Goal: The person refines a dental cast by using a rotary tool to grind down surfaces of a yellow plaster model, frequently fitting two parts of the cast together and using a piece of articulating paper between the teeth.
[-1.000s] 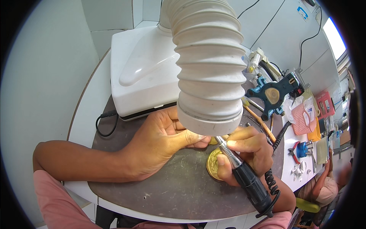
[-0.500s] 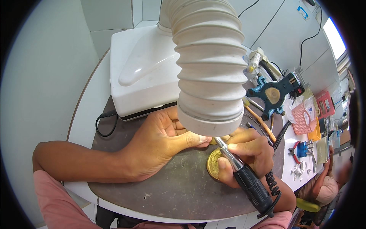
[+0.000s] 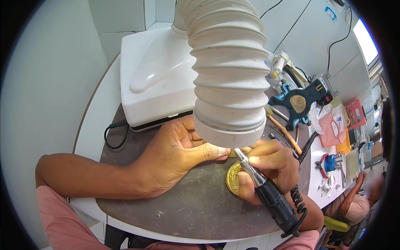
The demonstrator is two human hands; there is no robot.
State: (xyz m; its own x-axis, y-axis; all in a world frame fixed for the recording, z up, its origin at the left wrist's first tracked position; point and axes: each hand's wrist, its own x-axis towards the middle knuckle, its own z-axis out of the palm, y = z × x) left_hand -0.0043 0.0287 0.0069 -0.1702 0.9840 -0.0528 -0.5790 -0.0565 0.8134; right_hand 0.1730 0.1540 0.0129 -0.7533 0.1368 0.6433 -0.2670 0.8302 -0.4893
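My right hand [image 3: 278, 163] grips a black and silver rotary handpiece [image 3: 276, 204] like a pen, its metal nose pointing up and left. Thumb and fingers of my left hand [image 3: 177, 152] are closed on a small yellow piece [image 3: 233, 154], which the hose mouth mostly hides. The handpiece nose meets this spot, but its tip and any contact cannot be made out. Just below, a round yellow plaster-like cast [image 3: 233, 178] with a moulded surface lies on the grey mat [image 3: 183, 212], partly behind my right fingers.
A white ribbed suction hose [image 3: 229, 79] hangs over my hands from a white housing [image 3: 158, 79]. To the right are a wooden-handled brush [image 3: 287, 134], a dark blue articulator-like frame [image 3: 298, 103], a pink basket [image 3: 331, 128] and red-handled pliers [image 3: 321, 164]. Another person [image 3: 358, 204] sits far right.
My hands and the handpiece are almost where they were, with only a tiny shift at the yellow piece. The person at far right has moved an arm slightly.
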